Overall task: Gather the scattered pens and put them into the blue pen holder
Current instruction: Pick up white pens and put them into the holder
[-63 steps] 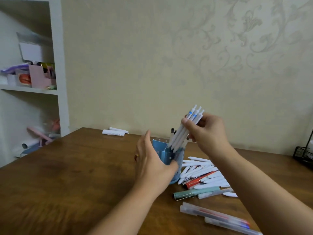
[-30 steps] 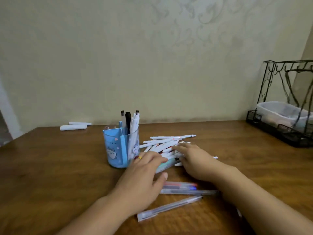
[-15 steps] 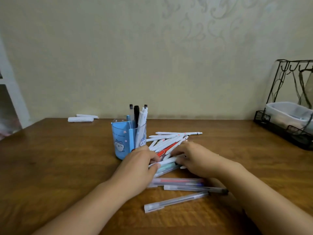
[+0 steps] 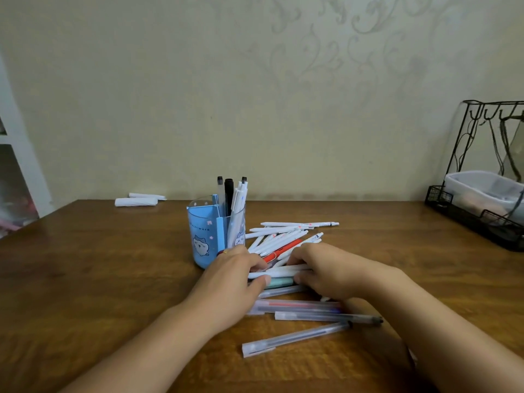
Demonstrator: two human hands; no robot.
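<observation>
At the centre of the frame, the blue pen holder [image 4: 210, 234] stands upright on the wooden table [image 4: 85, 265] with several pens upright in it. Just right of it lies the heap of scattered pens [image 4: 286, 239], mostly white, one red. The left hand [image 4: 229, 282] and the right hand [image 4: 326, 275] both rest on the heap's near edge, their fingers curled together around a white pen [image 4: 279, 271] lying crosswise between them. Clear-barrelled pens [image 4: 297, 337] lie lower, toward the bottom of the frame.

A black wire rack [image 4: 479, 219] holding a clear tub [image 4: 482, 191] sits on the wooden table [image 4: 85, 265].
</observation>
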